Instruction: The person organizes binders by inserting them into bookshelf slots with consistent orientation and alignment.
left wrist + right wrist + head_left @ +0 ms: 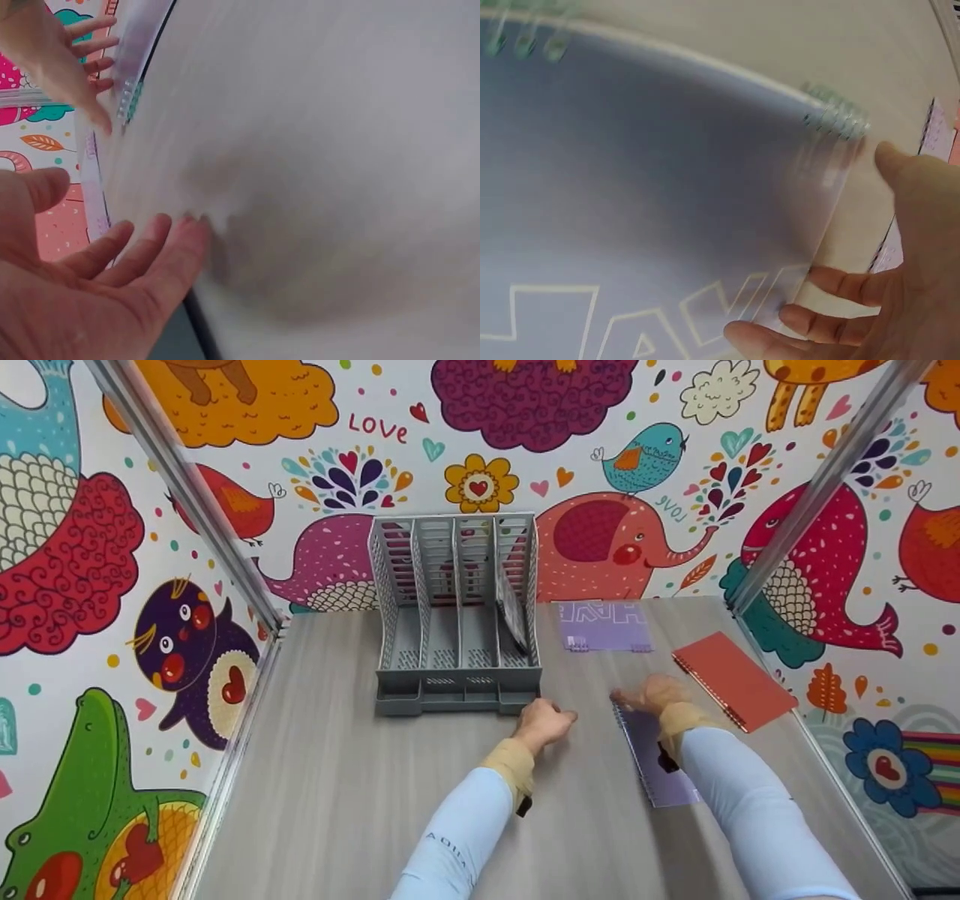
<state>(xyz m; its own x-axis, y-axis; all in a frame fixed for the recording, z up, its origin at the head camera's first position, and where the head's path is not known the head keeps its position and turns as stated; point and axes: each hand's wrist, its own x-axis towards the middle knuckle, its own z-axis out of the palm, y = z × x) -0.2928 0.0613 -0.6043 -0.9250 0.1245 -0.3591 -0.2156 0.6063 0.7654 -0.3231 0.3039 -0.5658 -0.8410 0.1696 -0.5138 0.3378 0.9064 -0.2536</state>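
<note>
A purple spiral notebook lies on the table at the right, partly covered by the right forearm. My right hand is at its far end. The right wrist view shows the fingers of this hand spread and fairly straight at the notebook's edge, the thumb near a corner of the coil. My left hand hovers over the table by the front right corner of a grey desk file organizer. In the left wrist view that hand has relaxed fingers and nothing in them.
Another purple notebook with white lettering lies against the back wall, right of the organizer. A red spiral notebook rests near the table's right edge. A thin dark-edged item leans in the organizer's rightmost slot. Patterned walls with metal posts enclose the table.
</note>
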